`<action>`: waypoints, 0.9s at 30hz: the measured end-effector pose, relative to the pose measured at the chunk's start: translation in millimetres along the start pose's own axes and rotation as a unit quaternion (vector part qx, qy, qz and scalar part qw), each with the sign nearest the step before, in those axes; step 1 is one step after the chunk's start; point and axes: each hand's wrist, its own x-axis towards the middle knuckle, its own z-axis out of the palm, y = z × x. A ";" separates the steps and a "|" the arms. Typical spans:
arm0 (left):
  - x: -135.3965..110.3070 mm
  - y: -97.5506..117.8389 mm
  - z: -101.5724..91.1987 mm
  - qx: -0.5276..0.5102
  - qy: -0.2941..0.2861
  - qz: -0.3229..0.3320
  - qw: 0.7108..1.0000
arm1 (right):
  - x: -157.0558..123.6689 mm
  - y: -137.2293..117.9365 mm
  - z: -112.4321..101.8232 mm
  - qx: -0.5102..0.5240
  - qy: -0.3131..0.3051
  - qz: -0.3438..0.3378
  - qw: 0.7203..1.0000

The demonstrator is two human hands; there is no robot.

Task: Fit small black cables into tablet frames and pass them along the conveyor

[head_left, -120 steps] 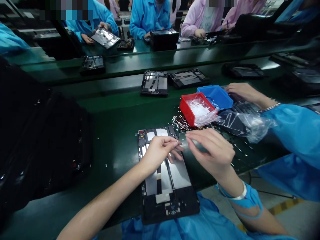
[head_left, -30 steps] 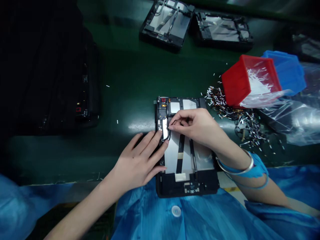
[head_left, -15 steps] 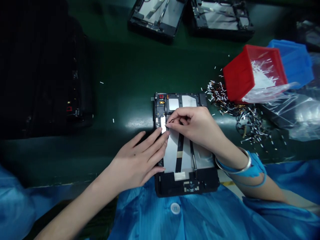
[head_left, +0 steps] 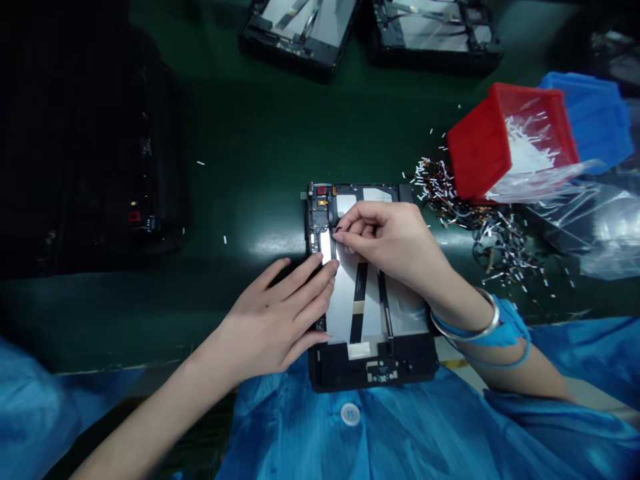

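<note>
An opened tablet (head_left: 400,363) lies in front of me, its inside facing up, with a circuit board along its left side and a large silver-grey area crossed by dark ribbon cables. My left hand (head_left: 280,317) rests with fingers spread over the tablet's left edge, fingertips on the board strip. Above the silver area, my right hand (head_left: 395,237) is closed in a pinch beside the upper part of the board. A tiny dark bit shows at its fingertips, too small to name. The right palm and fingers hide part of the tablet's upper middle.
A red bin (head_left: 477,150) holding a bag of small white pieces stands at right, with a blue bin (head_left: 593,120) behind it. Loose thin wires (head_left: 505,247) are heaped beside them. Two more opened tablets (head_left: 320,60) lie at the back. Dark stacked devices (head_left: 90,147) fill the left.
My right hand has moved slightly up along the board, still pinched. My left hand stays in place on the tablet's edge. The view has shifted a little.
</note>
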 end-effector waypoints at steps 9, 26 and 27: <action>27.9 -12.8 -4.2 -0.041 0.029 -0.066 0.997 | -23.7 -1.3 -16.0 -0.103 0.120 -0.057 0.986; 17.5 47.1 -29.8 -0.539 0.307 -0.534 0.574 | -60.6 41.0 -39.6 0.210 0.075 -0.041 0.974; 35.3 29.2 -36.6 -0.545 0.320 -0.513 0.581 | -56.6 42.1 -41.8 0.234 0.110 -0.058 0.964</action>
